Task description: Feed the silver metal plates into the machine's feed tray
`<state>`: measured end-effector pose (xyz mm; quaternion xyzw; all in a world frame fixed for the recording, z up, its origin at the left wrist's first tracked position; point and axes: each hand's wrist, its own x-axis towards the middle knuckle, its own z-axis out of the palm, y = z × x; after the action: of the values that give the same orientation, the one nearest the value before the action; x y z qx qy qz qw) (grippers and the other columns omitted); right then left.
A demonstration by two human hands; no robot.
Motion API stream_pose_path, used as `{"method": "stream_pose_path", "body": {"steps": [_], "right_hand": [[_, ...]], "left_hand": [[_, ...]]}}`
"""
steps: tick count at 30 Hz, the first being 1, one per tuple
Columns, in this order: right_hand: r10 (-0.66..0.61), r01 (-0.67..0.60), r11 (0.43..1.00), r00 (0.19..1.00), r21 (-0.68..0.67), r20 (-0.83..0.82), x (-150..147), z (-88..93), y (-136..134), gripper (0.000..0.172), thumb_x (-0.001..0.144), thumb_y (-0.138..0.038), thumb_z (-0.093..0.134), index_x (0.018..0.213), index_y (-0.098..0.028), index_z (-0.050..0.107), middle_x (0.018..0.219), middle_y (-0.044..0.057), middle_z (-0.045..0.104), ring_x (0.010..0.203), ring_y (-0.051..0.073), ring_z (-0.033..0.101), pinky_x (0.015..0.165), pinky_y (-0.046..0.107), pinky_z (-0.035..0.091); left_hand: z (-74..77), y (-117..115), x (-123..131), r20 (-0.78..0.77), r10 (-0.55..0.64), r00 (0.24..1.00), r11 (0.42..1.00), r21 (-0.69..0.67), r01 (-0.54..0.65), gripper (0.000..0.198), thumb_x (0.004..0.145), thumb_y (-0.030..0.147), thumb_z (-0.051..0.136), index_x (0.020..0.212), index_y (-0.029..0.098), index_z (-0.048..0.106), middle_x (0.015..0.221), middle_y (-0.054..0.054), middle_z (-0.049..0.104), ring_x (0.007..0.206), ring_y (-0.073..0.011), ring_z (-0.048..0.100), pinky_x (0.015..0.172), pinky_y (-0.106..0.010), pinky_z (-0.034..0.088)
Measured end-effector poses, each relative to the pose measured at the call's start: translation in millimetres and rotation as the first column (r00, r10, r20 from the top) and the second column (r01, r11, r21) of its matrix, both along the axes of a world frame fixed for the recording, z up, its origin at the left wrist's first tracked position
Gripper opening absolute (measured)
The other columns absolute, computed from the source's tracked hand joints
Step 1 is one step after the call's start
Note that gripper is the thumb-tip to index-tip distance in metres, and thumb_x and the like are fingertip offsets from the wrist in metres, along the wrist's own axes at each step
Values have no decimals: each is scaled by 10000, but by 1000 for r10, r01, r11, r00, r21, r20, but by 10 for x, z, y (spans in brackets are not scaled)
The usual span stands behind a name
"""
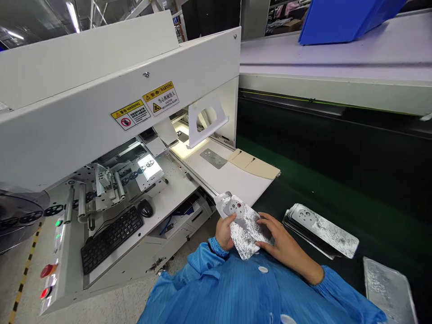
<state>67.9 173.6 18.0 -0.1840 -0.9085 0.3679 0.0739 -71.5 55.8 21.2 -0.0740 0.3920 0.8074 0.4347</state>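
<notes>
Close to my chest I hold a silvery, foil-like flat part (243,224) with round cut-outs near its upper end. My left hand (225,232) grips its left edge, thumb on top. Fingers of my right hand (281,245) press on its right side. A stack of similar silvery parts (320,229) lies just to the right on the dark green conveyor belt (337,180). One more such part (213,158) rests on the cream feed tray (232,177) of the white machine, ahead of my hands.
The white machine (101,103) with yellow warning labels fills the left. On its shelf sit a black keyboard (111,238) and mouse (146,208). A silvery tray (388,288) lies at the lower right. A blue bin (344,20) stands beyond the belt.
</notes>
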Motion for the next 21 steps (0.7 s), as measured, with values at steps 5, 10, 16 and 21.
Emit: {"method": "stream_pose_path", "body": {"steps": [5,10,16,21], "right_hand": [[-52,46,996,995,-76,-81,-120,-25,2,448,722,-428,623,1109,-214,552,1270,126,521,1190,293,477,1003,464,389],[-268,219,893,961,-394,-74,-293,-69,111,279,702,-439,598,882,-227,625,885,58,660,824,237,599,760,388,487],[-524,445,781,848,-438,-73,-594,-177,651,302,684,-442,557,831,-201,663,727,31,639,630,184,530,613,332,436],[-530,516,842,846,-160,-62,-898,-209,868,316,725,-328,467,913,-170,667,849,88,667,787,252,586,736,410,467]], "left_hand": [[31,-4,-40,-7,29,1000,999,34,-29,593,547,239,783,1103,140,599,889,-92,716,989,-322,631,960,-465,407],[41,-45,-109,-27,83,996,997,0,-83,624,523,224,782,1118,154,606,915,-92,719,1005,-328,627,959,-476,409],[42,-129,-182,-29,29,999,999,17,-28,514,579,301,759,1043,111,647,880,-122,721,1000,-329,628,934,-456,427],[55,-164,-224,-52,11,999,999,52,-8,526,617,308,731,1103,129,639,979,-132,715,1069,-317,596,988,-437,390]]}}
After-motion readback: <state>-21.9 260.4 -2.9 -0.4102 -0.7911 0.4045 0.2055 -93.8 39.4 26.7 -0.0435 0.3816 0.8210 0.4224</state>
